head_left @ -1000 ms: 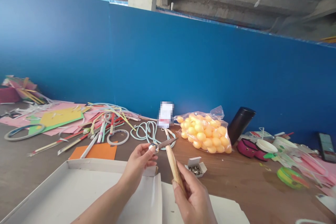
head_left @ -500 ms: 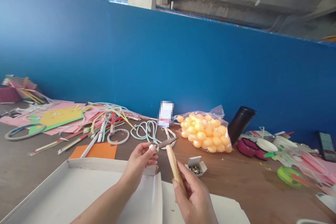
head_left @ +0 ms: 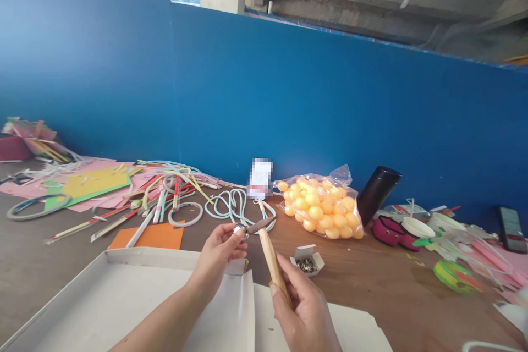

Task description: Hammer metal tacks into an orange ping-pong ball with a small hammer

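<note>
My right hand [head_left: 303,302] is closed around the light wooden handle of a hammer [head_left: 270,261], which slants up and to the left. The hammer's dark metal head tapers to a point toward the right. At the head's other end is a shiny rounded face, pinched between the thumb and fingers of my left hand [head_left: 220,250]. Both hands are above the edges of an open white cardboard box [head_left: 165,297] and a white sheet [head_left: 350,324]. A small open white box [head_left: 307,259] of shiny metal pieces, which look like tacks, stands right of the hammer.
A bag of orange balls [head_left: 324,209] and a black cylinder [head_left: 379,192] stand against the blue partition [head_left: 289,93]. Coiled pale-blue tubing [head_left: 231,203], coloured paper [head_left: 99,181] and sticks lie left. A green tape roll [head_left: 456,275], purple item [head_left: 390,231] and phone [head_left: 512,228] lie right.
Almost nothing differs. Both hands keep the same hold on the hammer, which appears a few pixels farther left.
</note>
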{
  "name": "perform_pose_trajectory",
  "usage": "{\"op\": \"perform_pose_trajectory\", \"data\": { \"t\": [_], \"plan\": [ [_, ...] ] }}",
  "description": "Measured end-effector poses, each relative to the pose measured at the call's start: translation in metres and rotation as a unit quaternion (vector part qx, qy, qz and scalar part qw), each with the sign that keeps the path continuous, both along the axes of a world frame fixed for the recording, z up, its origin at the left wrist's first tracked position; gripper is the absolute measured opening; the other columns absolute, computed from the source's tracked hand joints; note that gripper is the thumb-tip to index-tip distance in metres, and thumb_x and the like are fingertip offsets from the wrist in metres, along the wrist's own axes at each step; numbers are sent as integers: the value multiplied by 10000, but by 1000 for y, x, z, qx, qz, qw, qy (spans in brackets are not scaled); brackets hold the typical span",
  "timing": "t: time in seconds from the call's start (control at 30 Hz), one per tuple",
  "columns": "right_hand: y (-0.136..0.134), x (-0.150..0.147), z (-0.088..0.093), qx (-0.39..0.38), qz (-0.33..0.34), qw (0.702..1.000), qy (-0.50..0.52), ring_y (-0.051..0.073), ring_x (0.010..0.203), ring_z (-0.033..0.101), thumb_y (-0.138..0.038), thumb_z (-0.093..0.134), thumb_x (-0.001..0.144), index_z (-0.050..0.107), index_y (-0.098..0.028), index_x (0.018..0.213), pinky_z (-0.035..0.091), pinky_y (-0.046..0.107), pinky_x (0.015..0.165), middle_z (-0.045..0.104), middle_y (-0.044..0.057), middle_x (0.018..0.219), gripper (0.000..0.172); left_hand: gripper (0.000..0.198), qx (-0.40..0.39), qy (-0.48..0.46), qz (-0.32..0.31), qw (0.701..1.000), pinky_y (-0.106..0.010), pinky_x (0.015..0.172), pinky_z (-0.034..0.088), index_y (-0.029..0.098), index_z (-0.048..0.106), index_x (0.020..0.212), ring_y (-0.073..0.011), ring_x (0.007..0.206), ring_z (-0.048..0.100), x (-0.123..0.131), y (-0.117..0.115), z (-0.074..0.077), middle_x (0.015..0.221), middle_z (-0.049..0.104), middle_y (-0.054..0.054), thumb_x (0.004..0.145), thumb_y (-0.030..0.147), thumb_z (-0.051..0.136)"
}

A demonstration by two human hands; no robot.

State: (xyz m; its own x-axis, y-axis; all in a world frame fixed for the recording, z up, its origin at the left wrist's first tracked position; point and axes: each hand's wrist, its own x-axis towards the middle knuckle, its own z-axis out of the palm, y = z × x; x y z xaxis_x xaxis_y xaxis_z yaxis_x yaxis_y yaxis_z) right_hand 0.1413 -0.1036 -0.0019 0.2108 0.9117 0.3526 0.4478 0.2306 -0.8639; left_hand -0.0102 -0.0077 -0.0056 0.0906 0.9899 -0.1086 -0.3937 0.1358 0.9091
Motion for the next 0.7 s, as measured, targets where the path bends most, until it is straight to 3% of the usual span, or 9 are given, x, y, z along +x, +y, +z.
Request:
{"op": "perform_pose_trajectory", "data": {
  "t": [0.13, 0.47, 0.7],
  "plan": [
    [0, 0, 2, -4, 4, 1000, 6, 190, 624, 649, -354, 526, 782, 575, -165, 1223, 548, 252, 562, 718, 72, 821, 482, 368, 0, 2, -1, 1000, -226, 596, 517, 163, 562, 942, -107, 660, 608, 0, -1, 0, 816, 592, -14, 677, 371, 710],
    [0, -1, 2, -15, -2, 1000, 2, 195, 669, 656, -374, 520, 779, 578, -154, 1215, 543, 234, 538, 714, 88, 907, 492, 352, 2, -14, 5, 1000, -220, 577, 512, 164, 580, 911, -108, 641, 607, 0, 0, -2, 787, 603, -10, 658, 361, 723],
    [0, -2, 2, -10, -2, 1000, 3, 190, 636, 652, -358, 515, 778, 574, -161, 1224, 547, 241, 543, 718, 78, 859, 491, 362, -5, -18, 11, 1000, -230, 572, 516, 161, 586, 896, -107, 622, 606, 1, 0, 1, 790, 609, -15, 634, 354, 743]
  ]
}}
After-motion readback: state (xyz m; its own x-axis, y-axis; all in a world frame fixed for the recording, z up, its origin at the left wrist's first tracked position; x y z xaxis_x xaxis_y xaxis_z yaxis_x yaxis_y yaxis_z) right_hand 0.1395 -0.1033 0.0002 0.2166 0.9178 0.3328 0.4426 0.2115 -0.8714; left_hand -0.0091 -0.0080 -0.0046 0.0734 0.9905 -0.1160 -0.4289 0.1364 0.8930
